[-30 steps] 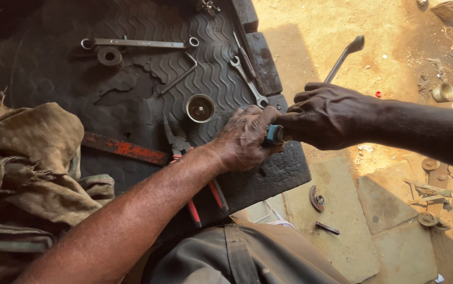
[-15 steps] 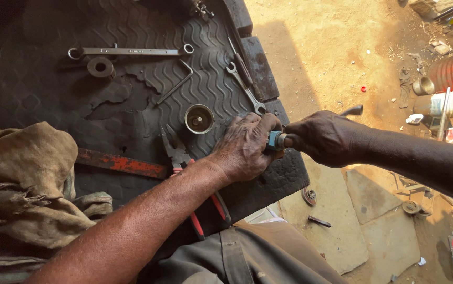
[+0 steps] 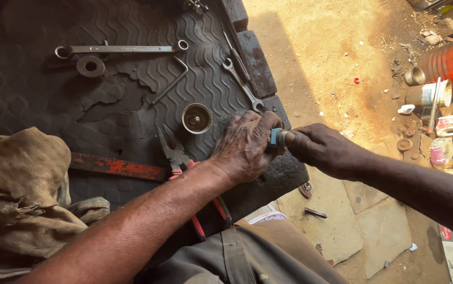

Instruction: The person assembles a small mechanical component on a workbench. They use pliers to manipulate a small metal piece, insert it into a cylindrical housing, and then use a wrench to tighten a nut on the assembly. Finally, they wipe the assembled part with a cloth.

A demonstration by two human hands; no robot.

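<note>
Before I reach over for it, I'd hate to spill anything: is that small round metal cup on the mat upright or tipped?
Upright. The metal cup sits on the rubber mat, round mouth facing up.

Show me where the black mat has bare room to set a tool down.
The mat is bare at its left, below the ring and above the cloth, and along its top above the long wrench. It is crowded around the cup, pliers, and both hands.
</note>
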